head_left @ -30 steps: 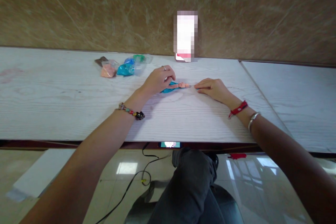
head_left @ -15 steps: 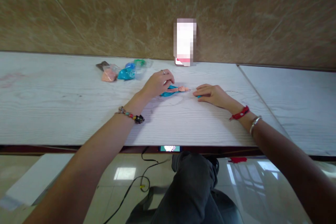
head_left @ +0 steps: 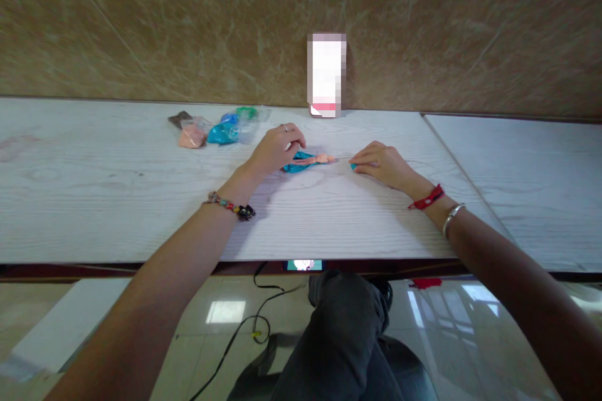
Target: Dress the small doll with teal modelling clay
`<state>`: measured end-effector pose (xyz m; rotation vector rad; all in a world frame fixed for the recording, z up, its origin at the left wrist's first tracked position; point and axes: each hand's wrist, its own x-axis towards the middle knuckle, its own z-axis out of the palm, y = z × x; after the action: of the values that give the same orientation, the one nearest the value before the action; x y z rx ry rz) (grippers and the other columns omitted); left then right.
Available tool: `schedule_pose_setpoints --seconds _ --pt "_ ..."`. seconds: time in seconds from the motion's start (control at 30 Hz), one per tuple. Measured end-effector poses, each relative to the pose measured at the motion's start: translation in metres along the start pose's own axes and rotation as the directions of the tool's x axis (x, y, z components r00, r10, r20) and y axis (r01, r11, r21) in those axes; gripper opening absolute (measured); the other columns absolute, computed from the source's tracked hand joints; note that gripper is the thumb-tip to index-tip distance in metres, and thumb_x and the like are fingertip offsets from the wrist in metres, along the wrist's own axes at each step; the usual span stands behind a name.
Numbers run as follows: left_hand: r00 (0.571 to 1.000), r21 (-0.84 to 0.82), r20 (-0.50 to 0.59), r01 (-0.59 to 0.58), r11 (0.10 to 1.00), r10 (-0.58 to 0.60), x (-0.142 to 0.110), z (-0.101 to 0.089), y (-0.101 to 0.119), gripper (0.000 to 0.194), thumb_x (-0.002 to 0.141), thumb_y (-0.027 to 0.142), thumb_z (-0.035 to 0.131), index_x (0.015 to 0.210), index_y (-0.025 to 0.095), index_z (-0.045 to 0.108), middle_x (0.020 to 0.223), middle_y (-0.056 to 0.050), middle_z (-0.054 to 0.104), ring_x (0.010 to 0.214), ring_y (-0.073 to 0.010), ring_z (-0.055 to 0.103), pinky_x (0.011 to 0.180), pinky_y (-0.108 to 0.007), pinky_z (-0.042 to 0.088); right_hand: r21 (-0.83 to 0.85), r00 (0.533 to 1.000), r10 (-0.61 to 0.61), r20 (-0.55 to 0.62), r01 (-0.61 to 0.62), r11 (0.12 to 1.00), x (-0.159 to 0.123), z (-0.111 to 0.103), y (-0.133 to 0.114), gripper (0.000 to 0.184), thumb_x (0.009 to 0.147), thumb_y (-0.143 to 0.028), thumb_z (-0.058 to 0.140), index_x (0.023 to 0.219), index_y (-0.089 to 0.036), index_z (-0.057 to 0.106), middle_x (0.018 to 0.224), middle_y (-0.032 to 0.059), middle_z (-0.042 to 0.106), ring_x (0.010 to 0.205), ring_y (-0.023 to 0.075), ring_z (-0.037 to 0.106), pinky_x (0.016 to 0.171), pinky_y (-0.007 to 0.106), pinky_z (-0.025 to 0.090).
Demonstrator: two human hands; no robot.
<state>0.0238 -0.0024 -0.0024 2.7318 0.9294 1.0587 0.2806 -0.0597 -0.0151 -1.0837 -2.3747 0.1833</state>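
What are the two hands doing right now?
Left hand: curled on the teal and peach clay figure.
Right hand: closed over a small teal clay piece.

A single head-worn camera looks forward and steeply down from above the seated person's lap, facing the brown marbled wall (head_left: 141, 19) at 12 o'clock. The white wood-grain table (head_left: 94, 200) crosses mid-frame, well within arm's reach, both forearms entering from 7 and 5 o'clock. The tiled floor (head_left: 226, 313) fills the bottom edge. No second view overlaps.
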Motion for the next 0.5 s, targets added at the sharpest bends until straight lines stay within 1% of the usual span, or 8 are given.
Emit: schedule_pose_setpoints --seconds 0.1,0.17,0.23,0.3,0.37,0.5 --pt "1.000 0.004 0.017 -0.004 1.000 0.003 0.0000 0.0001 0.0002 0.021 0.072 0.006 0.042 0.070 0.014 0.061 0.077 -0.003 0.058 0.073 -0.0127 0.055 0.073 -0.027 0.045 0.034 0.998 -0.046 0.051 0.044 0.998 0.0002 -0.0012 0.0004 0.017 0.080 -0.022 0.057 0.088 -0.022 0.073 0.091 0.0040 0.071 0.088 0.0195 0.060 0.078 0.036 0.047" --pt "0.999 0.011 0.034 0.001 1.000 -0.001 -0.0001 0.0001 -0.0006 0.021 0.072 0.006 0.042 0.069 0.015 0.061 0.077 -0.002 0.058 0.073 -0.0126 0.054 0.072 -0.027 0.045 0.003 1.000 -0.016 0.022 0.016 1.000 0.0005 -0.0021 0.0002 0.018 0.081 -0.021 0.056 0.087 -0.022 0.073 0.092 0.0044 0.071 0.085 0.0193 0.061 0.078 0.037 0.046" --pt "0.999 0.018 0.028 0.020 1.000 -0.020 -0.0002 0.0001 -0.0015 0.021 0.071 0.005 0.042 0.068 0.015 0.060 0.076 -0.002 0.058 0.073 -0.0126 0.054 0.072 -0.027 0.045 -0.017 1.000 0.016 -0.008 -0.016 1.000 0.0003 -0.0027 0.0000 0.018 0.081 -0.020 0.056 0.085 -0.022 0.073 0.091 0.0044 0.071 0.082 0.0192 0.061 0.077 0.037 0.045" --pt "0.999 0.017 0.013 0.034 0.999 -0.034 -0.0003 0.0001 -0.0020 0.021 0.071 0.005 0.042 0.069 0.015 0.060 0.076 -0.002 0.058 0.073 -0.0128 0.055 0.073 -0.027 0.045 0.015 1.000 0.002 0.018 -0.002 1.000 -0.0003 -0.0028 0.0003 0.016 0.080 -0.021 0.058 0.085 -0.022 0.073 0.091 0.0037 0.071 0.083 0.0190 0.061 0.077 0.036 0.046" --pt "1.000 0.008 0.014 0.021 1.000 -0.021 -0.0003 0.0002 -0.0020 0.021 0.072 0.006 0.042 0.069 0.015 0.061 0.076 -0.002 0.058 0.073 -0.0127 0.055 0.073 -0.027 0.045 0.045 0.999 0.002 0.039 -0.004 0.999 -0.0008 -0.0022 0.0017 0.016 0.079 -0.021 0.059 0.086 -0.022 0.073 0.092 0.0032 0.071 0.085 0.0190 0.060 0.076 0.035 0.047" --pt "1.000 0.008 0.013 -0.001 1.000 0.001 -0.0004 -0.0001 -0.0017 0.021 0.072 0.006 0.042 0.069 0.015 0.061 0.076 -0.002 0.058 0.072 -0.0123 0.055 0.072 -0.027 0.045 0.014 0.986 0.156 -0.066 -0.155 0.988 -0.0020 -0.0014 0.0085 0.018 0.077 -0.019 0.059 0.087 -0.023 0.073 0.091 0.0026 0.071 0.085 0.0200 0.062 0.077 0.037 0.047"
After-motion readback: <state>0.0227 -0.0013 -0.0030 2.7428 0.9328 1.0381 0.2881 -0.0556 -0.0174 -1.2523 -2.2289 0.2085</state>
